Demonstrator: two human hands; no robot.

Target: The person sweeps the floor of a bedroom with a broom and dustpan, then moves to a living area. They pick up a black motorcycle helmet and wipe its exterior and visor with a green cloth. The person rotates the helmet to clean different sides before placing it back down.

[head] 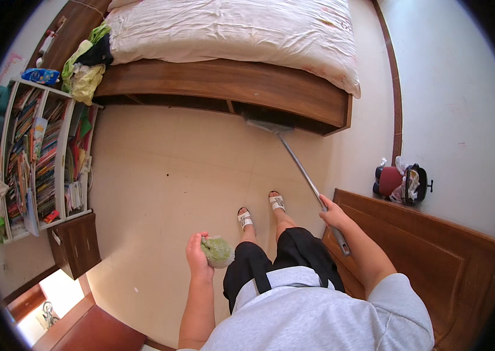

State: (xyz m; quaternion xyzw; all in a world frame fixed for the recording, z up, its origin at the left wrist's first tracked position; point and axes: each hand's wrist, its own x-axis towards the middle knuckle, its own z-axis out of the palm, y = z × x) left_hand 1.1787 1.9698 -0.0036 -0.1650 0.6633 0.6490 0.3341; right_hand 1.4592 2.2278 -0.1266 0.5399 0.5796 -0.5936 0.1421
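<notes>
My right hand (334, 215) is closed around the metal handle (299, 164) of a long-handled floor sweeper, whose grey grip end sticks out below my fingers. Its wide head (269, 126) lies on the floor at the lower edge of the wooden bed frame (221, 81), partly blurred and next to the dark gap underneath. My left hand (199, 254) holds a fuzzy green pad (218, 252) with greyish fluff on it, out over the floor to the left of my legs; its exact kind is unclear.
A white bookshelf (61, 158) packed with books stands at the left, above a small brown cabinet (75, 245). Clothes (87, 74) hang at the bed's corner. An open wooden door (409, 250) is at the right, near a dark red bag (391, 180). Small specks (168, 175) dot the floor.
</notes>
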